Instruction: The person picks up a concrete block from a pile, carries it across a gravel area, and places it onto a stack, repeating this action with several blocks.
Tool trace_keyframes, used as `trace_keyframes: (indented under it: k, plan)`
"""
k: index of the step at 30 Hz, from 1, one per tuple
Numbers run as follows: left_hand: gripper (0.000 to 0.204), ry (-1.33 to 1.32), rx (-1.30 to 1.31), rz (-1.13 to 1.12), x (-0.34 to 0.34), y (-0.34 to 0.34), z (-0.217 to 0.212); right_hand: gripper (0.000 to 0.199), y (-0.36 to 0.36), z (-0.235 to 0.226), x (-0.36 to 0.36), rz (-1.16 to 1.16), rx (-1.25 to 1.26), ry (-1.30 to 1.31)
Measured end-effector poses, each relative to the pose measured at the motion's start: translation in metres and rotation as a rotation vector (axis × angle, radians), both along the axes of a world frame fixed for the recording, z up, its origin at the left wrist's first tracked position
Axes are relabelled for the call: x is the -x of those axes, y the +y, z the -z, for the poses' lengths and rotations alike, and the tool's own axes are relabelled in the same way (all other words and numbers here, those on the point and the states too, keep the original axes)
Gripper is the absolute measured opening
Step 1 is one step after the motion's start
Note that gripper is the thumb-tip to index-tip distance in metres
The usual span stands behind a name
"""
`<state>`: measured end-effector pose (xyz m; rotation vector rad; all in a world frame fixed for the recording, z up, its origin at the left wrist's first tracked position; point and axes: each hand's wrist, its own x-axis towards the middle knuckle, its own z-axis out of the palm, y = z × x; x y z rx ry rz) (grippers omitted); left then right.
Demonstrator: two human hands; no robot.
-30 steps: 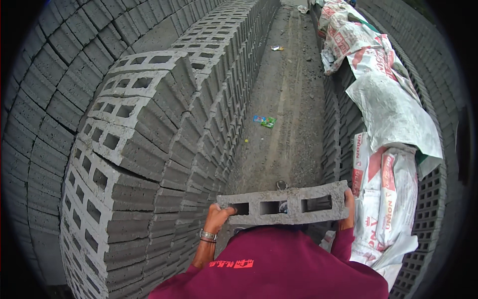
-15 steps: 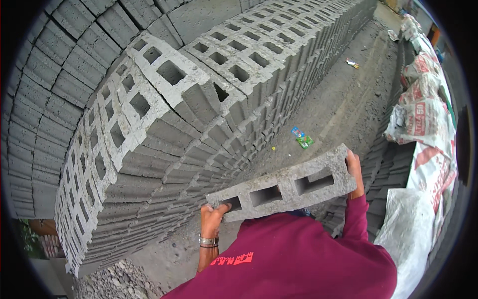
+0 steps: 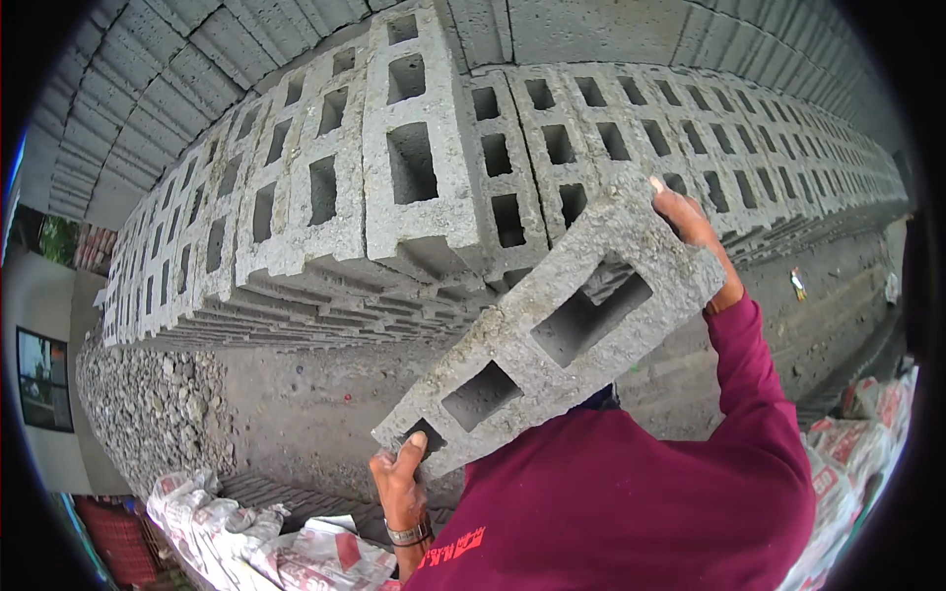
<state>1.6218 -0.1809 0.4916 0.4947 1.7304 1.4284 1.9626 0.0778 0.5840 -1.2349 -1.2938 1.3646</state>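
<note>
A grey hollow concrete block with three square holes is held between my two hands, tilted so its right end is higher. My left hand grips the lower left end, with the thumb hooked into the end hole. Around the far right end wraps my right hand, its palm side partly hidden by the block. Just beyond the held block stands a long stack of similar blocks, holes facing up. One block in the top of the stack rises above its neighbours on the right.
Behind the stack is a wall of more blocks. A gravel heap lies at the left. White sacks with red print line the lower left, and more sacks sit at the right. Small litter lies on the dirt ground.
My view has swung round toward the stack. The held block has risen and tilted, its right end lifted with my right hand, and now overlaps the stack's edge in view. Both hands keep their grip.
</note>
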Motion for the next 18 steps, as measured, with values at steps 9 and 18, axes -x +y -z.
trace_keyframes:
  k: [9, 18]
  plan:
    - [0.024, 0.108, -0.179, -0.426, -0.16, 0.009, -0.051, 0.052, 0.196, 0.004, 0.014, -0.58, -0.021, 0.298]
    - [0.056, 0.321, -0.204, -0.43, -0.214, 0.095, -0.102, 0.074, 0.351, 0.037, 0.089, -0.685, 0.237, 0.327]
